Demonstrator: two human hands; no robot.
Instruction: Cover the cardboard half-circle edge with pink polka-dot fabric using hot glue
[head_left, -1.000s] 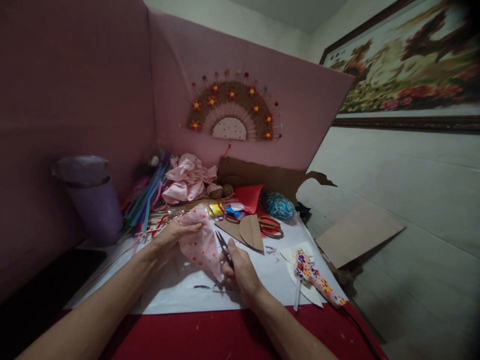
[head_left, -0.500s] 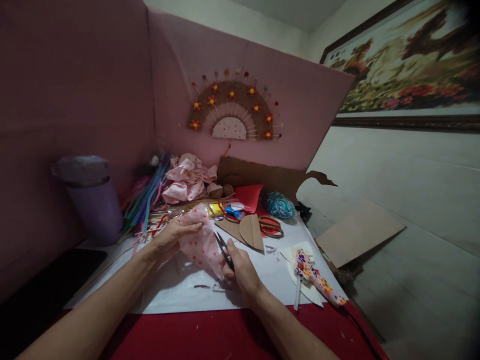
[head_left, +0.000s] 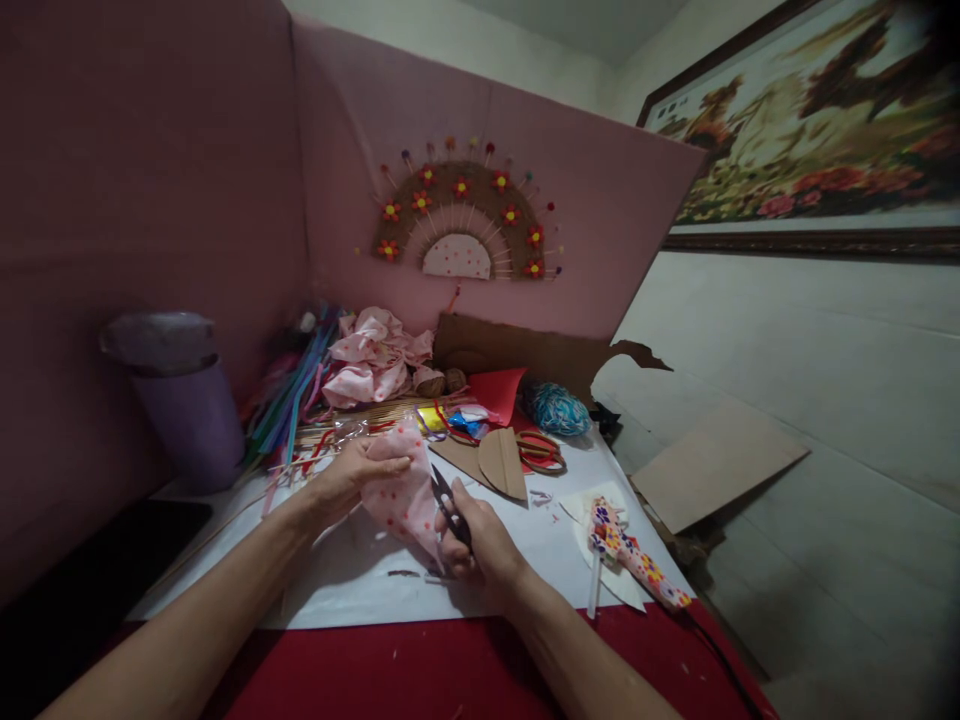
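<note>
My left hand (head_left: 351,480) pinches the upper left part of a pink cloth piece with red dots (head_left: 405,495), which hangs over the white sheet (head_left: 330,585). In my right hand (head_left: 480,535) is a pair of small dark snips (head_left: 448,503), its blades pointing up and left beside the cloth's right edge. The cloth's lower tip reaches my right fingers. Just beyond the snips lie cut cardboard pieces (head_left: 502,464) and brown-handled scissors (head_left: 543,453).
A patterned glue gun (head_left: 637,560) lies at the right with its cord. Behind are crumpled dotted cloth (head_left: 375,355), blue yarn (head_left: 557,409), thin sticks and torn cardboard (head_left: 517,345). A purple bin (head_left: 191,420) stands left. A decorated arch (head_left: 460,187) hangs on the pink board.
The snips' blades look a little more spread and have shifted slightly at the cloth's edge. My left hand keeps its hold, and the cloth has moved slightly. The view has shifted a little.
</note>
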